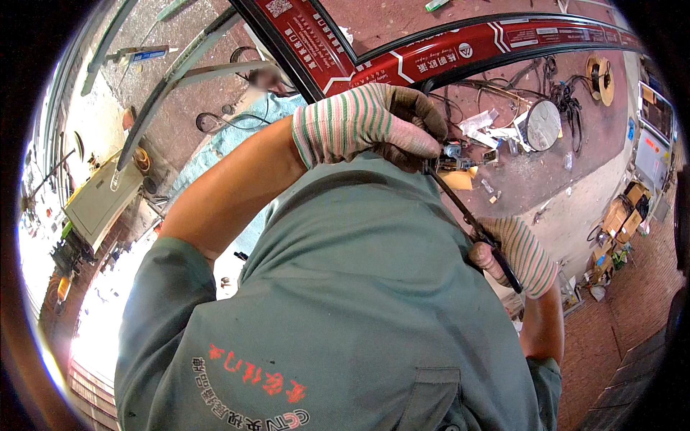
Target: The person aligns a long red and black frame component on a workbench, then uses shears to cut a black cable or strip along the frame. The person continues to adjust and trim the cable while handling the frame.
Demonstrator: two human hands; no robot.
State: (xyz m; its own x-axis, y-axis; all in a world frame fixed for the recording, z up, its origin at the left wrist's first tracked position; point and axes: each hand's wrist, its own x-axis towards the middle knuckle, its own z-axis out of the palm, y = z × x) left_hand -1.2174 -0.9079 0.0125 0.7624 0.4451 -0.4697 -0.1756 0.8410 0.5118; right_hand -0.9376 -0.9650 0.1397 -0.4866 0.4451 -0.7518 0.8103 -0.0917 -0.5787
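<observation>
Both my hands wear pale knitted gloves with green and pink stripes and dark palms. My left hand point(370, 126) is closed, fingers curled at the upper end of a thin black strip point(454, 197). Exactly how those fingertips grip it is hidden. The strip slants down to the right, in front of my green shirt. My right hand point(517, 251) wraps round its lower end, with the thumb across it. Just beyond my left hand lies a dark frame point(431, 61) covered in red printed film, its bars meeting at a corner.
Grey metal bars point(169, 82) slope across the left, above a light blue cloth point(205, 161). On the reddish floor lie a round grey disc point(540, 126), black cables point(568, 100), a spool point(600, 80) and scraps. Cardboard boxes point(622, 215) stand at the right edge.
</observation>
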